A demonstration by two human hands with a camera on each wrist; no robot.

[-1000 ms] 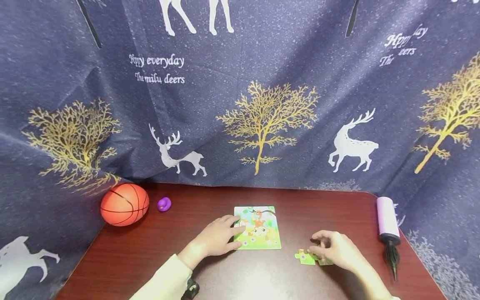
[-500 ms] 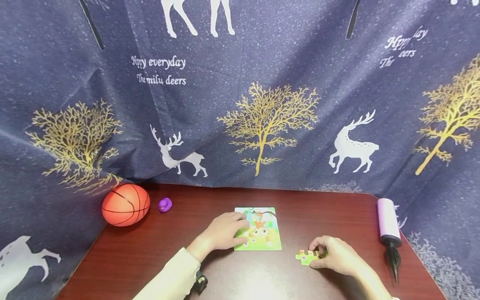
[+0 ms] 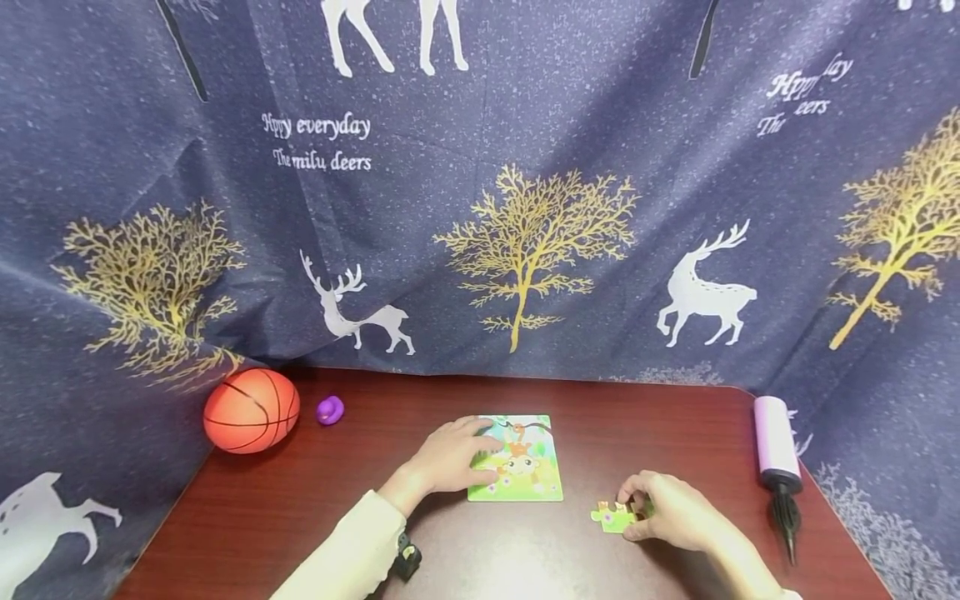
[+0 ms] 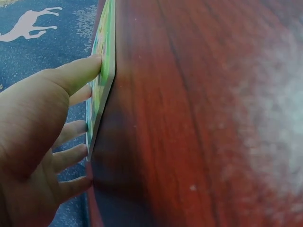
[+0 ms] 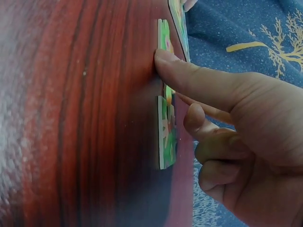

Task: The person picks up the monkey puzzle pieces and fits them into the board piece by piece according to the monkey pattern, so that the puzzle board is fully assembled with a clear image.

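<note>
A square jigsaw puzzle with a monkey picture lies flat on the table. My left hand rests on its left side with fingers spread; in the left wrist view the thumb touches the puzzle's edge. To the right, my right hand pinches at a loose green jigsaw piece, thumb on the near side and a finger on the far side. One green jigsaw piece shows left of the fingertips. In the right wrist view another green piece lies beside the thumb; the hand partly hides the pieces.
A basketball and a purple rubber duck sit at the table's back left. A pink hand pump with a black end lies near the right edge. A dark blue patterned cloth hangs behind the table.
My left hand has slid a little to the right over the puzzle. The right hand's thumb and finger have come down around the loose pieces and now cover more of them.
</note>
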